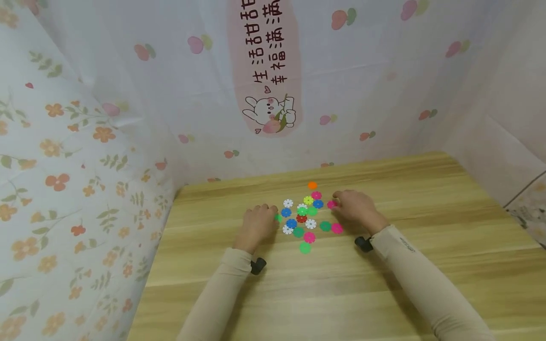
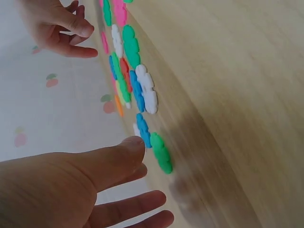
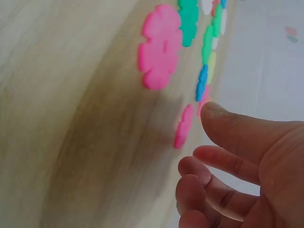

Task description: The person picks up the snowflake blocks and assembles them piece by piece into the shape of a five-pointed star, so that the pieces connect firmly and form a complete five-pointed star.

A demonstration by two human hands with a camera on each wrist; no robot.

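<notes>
So, closest in on the bench [image 1: 307, 293], a lone green disc [image 1: 305, 248] lies at 6 o'clock of a loose bunch of flower-shaped discs [image 1: 301, 219]. They're lying flat, some overlapping, and my guess is that's why nothing rolls off.

Left hand [image 1: 257, 223] is at 9 o'clock, thumb and fingers parted, nothing in it, just beside another green disc [image 2: 161, 153]. Right hand [image 1: 355, 206] is at 3 o'clock, also empty, fingers loosely bent with the thumb apart, near a pink disc [image 3: 184, 127]. Flanking the bunch like that probably keeps them out of each other's way.

Farther out, an orange disc [image 1: 313, 185] sits at 12 o'clock, then a printed cloth [image 1: 384, 71] behind.
</notes>
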